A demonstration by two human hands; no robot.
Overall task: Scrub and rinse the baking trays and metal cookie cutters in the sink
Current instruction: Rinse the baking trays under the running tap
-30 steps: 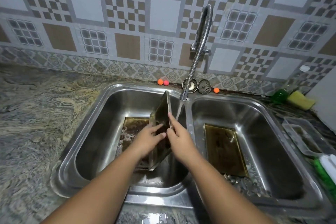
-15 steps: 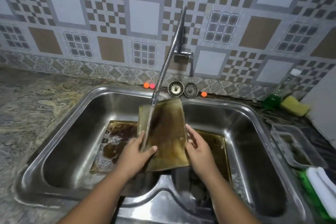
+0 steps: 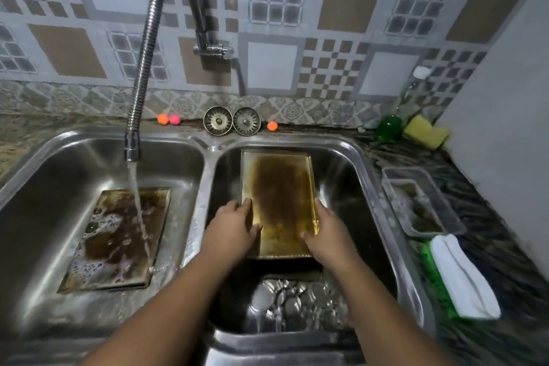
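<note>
Your left hand (image 3: 234, 226) gripped the left rim of a tray (image 3: 282, 202), thumb laid over its face, and your right hand (image 3: 323, 232) clasped the right rim, fingers curled round the edge. You held that tray face up and tilted over the right basin (image 3: 374, 187); whether its far end touched the back wall could not be told.

Just below your wrists, shiny rounded metal pieces, probably the cutters (image 3: 291, 300), lay in shallow water on that basin's floor.

The tray's face was brown-stained down the middle, so it looked like you were between rinsing and scrubbing, with much of the task left.

In the left basin a second tray (image 3: 118, 241) lay flat, foamy and dark, with the stream from the tap (image 3: 131, 145) falling on it, well apart from the one you held.

Next you would need to set your tray down steadily, clear of the cutters, free one hand, and reach far right for the sponge (image 3: 426, 131) beside the wall.
</note>
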